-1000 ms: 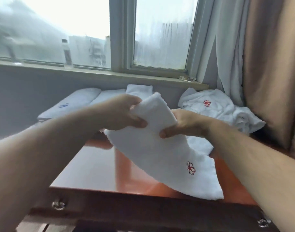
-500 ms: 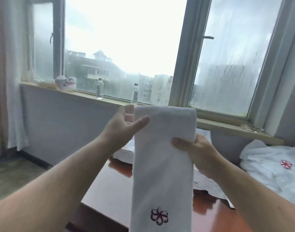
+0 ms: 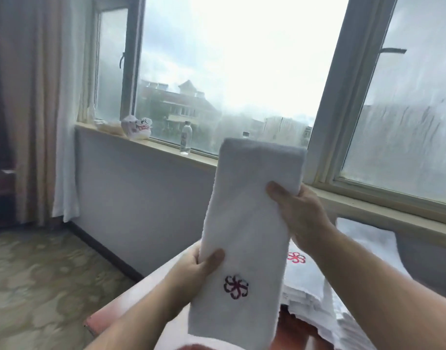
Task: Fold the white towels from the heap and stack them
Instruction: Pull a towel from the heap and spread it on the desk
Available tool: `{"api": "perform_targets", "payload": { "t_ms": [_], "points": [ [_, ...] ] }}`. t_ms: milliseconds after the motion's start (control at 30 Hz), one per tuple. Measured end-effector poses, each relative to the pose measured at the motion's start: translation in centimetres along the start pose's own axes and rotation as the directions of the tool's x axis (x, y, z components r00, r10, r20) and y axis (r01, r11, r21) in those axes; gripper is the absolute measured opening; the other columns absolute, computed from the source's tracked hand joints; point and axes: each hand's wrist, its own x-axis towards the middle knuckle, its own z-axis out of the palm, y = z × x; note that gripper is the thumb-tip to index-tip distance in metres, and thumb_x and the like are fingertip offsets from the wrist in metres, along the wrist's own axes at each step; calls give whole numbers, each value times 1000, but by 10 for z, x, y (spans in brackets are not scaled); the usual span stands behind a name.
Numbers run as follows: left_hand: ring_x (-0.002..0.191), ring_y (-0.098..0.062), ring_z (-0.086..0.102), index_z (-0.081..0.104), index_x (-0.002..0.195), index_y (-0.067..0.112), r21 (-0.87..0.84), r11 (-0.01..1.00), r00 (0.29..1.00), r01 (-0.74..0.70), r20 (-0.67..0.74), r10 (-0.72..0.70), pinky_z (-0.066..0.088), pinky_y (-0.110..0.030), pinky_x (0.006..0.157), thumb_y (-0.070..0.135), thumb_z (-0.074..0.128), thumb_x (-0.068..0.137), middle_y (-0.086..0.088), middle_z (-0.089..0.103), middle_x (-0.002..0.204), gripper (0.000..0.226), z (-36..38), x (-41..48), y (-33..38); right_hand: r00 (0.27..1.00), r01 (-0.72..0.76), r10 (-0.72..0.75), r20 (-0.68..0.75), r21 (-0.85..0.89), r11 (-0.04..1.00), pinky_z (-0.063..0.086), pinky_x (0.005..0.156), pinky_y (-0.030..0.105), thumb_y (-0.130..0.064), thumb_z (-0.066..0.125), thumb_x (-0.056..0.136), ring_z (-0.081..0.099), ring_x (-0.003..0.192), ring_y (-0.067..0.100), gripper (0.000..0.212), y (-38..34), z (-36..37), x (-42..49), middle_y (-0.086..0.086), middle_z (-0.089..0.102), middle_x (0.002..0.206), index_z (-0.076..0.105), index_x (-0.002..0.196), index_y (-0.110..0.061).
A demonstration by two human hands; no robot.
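A white towel (image 3: pixel 244 223) with a dark red flower emblem hangs upright as a long folded strip in front of the window. My left hand (image 3: pixel 191 271) pinches its left edge low down, thumb on the front. My right hand (image 3: pixel 297 213) grips its right edge higher up, thumb across the front. Behind my right forearm lie folded white towels (image 3: pixel 305 276) stacked on the table, the top one showing a red flower emblem. The heap is out of view.
A reddish wooden table (image 3: pixel 103 322) shows its left corner below the towel. On the windowsill (image 3: pixel 166 147) stand a clear bottle (image 3: pixel 186 138) and a white crumpled bag (image 3: pixel 137 128). Curtains (image 3: pixel 39 109) hang at the left over a patterned floor.
The view swung left and up. My left hand slid from the towel's top edge down to its lower left edge. The right hand kept its grip higher on the right edge.
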Motion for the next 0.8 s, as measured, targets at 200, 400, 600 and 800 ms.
{"api": "perform_targets", "payload": {
  "t_ms": [200, 400, 600, 800],
  "points": [
    [89, -34, 75, 63, 116, 17, 72, 997, 984, -13, -174, 26, 62, -42, 70, 50, 70, 89, -13, 76, 103, 43, -37, 59, 22, 999, 8, -5, 34, -82, 997, 58, 87, 60, -23, 77, 88, 75, 94, 34, 20, 22, 3, 83, 9, 78, 103, 72, 104, -13],
    [83, -32, 76, 63, 115, 20, 125, 986, 981, 110, -174, -87, 60, -35, 59, 48, 62, 93, -11, 77, 98, 36, -49, 110, 23, 997, -42, 49, 53, -128, 991, 60, 82, 59, -34, 71, 82, 74, 96, 36, 43, 52, -17, 142, 12, 75, 110, 65, 121, -17],
    [85, -32, 75, 67, 116, 17, 209, 940, 960, 271, -128, -249, 62, -39, 67, 44, 55, 100, -12, 77, 99, 34, -37, 164, 12, 986, -155, 145, -80, -129, 979, 59, 80, 61, -19, 62, 99, 73, 100, 35, 17, 106, -56, 192, 12, 74, 112, 65, 116, -18],
    [92, -36, 74, 69, 113, 14, 292, 878, 926, 379, -129, -356, 60, -52, 84, 47, 55, 100, -13, 77, 99, 38, -29, 213, 5, 958, -248, 228, -174, -107, 963, 62, 67, 46, -21, 61, 99, 74, 91, 31, 14, 153, -95, 227, 9, 74, 109, 65, 113, -20]
  ]
}}
